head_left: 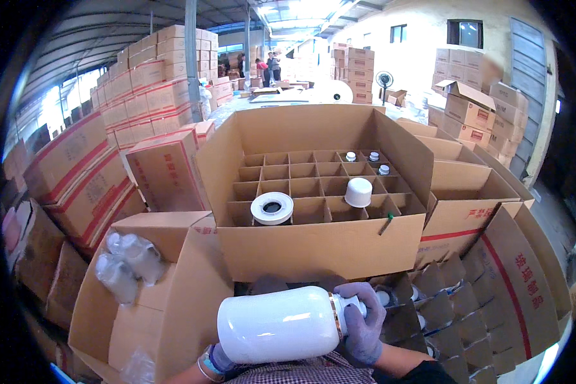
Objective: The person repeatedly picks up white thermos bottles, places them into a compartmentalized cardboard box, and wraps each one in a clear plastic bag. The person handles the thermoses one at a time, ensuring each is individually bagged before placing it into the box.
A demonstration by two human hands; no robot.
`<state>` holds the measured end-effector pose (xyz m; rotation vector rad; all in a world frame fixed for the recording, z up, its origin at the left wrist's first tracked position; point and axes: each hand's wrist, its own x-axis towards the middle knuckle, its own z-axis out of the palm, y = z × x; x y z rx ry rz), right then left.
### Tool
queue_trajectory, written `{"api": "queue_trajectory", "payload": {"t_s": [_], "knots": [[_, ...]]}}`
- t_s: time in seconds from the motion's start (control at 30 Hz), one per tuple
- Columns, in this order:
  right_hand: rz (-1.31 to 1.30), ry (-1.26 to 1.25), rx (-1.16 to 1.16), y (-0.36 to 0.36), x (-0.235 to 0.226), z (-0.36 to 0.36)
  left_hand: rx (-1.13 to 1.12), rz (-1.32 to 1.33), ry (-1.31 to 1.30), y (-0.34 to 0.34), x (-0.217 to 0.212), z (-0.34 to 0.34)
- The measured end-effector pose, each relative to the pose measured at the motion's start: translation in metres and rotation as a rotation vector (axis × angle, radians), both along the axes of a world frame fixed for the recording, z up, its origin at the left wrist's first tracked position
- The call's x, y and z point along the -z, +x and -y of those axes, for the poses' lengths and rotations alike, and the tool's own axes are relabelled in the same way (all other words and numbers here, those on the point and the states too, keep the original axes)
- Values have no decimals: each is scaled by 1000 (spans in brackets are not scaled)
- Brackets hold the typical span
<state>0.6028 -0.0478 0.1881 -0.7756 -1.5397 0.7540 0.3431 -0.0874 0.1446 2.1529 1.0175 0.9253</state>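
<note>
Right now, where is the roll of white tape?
In the head view, the roll of white tape lies flat on the cardboard dividers at the front left of the open cardboard box, left of the upright white bottle standing in a cell.

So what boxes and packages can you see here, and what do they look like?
Open carton: centre, brown, with a cardboard grid inside.
Stacked cartons: left, brown with red stripes and red print.
Side carton: right, brown, flaps open, red print.
Low carton: lower left, brown, holding clear plastic-wrapped bottles.
White bottle: bottom centre, lying sideways in gloved hands, right hand at its neck.
</note>
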Motion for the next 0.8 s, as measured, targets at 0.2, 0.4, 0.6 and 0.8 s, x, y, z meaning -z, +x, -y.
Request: {"api": "queue_trajectory", "payload": {"t_s": [0.2, 0.4, 0.6, 0.8], "knots": [[-71, -39, -151, -15, 9, -50, -250, 966, -561, -33, 21, -11], [41, 42, 10, -56, -9, -110, -606, 924, -314, -30, 64, -29], [886, 578, 185, -33, -55, -262, -615, 1114, -247, -59, 58, -31], [1367, -67, 348, 55, -36, -361, -532, 1286, -351, -73, 70, -29]]}}
